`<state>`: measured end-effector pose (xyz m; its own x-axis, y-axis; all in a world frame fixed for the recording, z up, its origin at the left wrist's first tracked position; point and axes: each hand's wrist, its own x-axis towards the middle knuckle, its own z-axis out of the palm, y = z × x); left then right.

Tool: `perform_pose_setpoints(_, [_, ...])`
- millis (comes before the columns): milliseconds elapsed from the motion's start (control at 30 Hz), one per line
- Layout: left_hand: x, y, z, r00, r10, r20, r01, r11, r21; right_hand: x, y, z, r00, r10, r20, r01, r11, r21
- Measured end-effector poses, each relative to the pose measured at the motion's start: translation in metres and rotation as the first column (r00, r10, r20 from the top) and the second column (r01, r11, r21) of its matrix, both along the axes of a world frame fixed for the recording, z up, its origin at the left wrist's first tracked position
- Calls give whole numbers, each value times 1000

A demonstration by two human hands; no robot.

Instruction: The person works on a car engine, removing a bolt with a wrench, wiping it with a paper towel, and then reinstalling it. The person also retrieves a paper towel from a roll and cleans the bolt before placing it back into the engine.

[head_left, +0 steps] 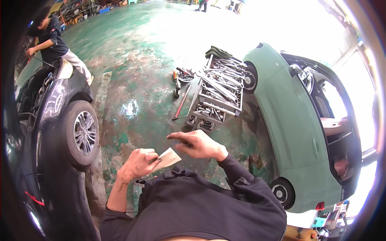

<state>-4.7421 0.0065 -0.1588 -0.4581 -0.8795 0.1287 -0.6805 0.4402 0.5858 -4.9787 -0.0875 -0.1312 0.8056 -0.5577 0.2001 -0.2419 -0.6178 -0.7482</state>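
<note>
My left hand point(138, 164) is closed, pinching a folded cream-coloured sheet point(169, 157) between thumb and fingers in front of my dark top. It looks like paper or thin cloth; which, I cannot tell. Just to the right of the sheet hovers my right hand point(200, 144), its index finger stretched out leftward and the other fingers partly bent and slightly blurred. I see nothing in that hand. Its fingertips appear apart from the sheet. Dark smudges mark the fingers of my left hand.
Ahead stands a tool cart point(219, 88) full of wrenches and sockets. Beside it on the green floor lie a red-handled bar point(183, 102) and a hammer-like tool point(176, 85). A black car point(60, 108) flanks me left, where a person point(56, 42) leans over it; a green car point(289, 132) stands right.
</note>
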Motion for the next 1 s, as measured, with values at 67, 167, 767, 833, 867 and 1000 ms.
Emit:
perform_pose_setpoints(67, [-5, 5, -2, 997, 9, 75, -6, 999, -39, 9, 4, -4, 979, 151, -138, -175, 966, -188])
perform_pose_setpoints(167, [-11, 8, -2, 989, 3, 151, 10, 996, -89, 26, 5, -11, 914, 317, -254, -385, 873, -299])
perform_pose_setpoints(767, [96, 45, 9, 849, 434, -301, -434, 898, 68, 103, -6, 18, 995, 16, -100, -23, 997, -71])
perform_pose_setpoints(833, [109, 48, 7, 775, 552, -309, -547, 830, 110, 114, -4, 8, 985, -168, 47, 166, 985, 46])
perform_pose_setpoints(867, [114, 47, 4, 730, 607, -313, -602, 789, 127, 117, -3, 3, 956, -289, 51, 274, 941, 199])
perform_pose_setpoints(1000, [128, 37, -15, 469, 776, -422, -727, 611, 315, 125, -3, -14, 901, -416, 123, 279, 774, 569])
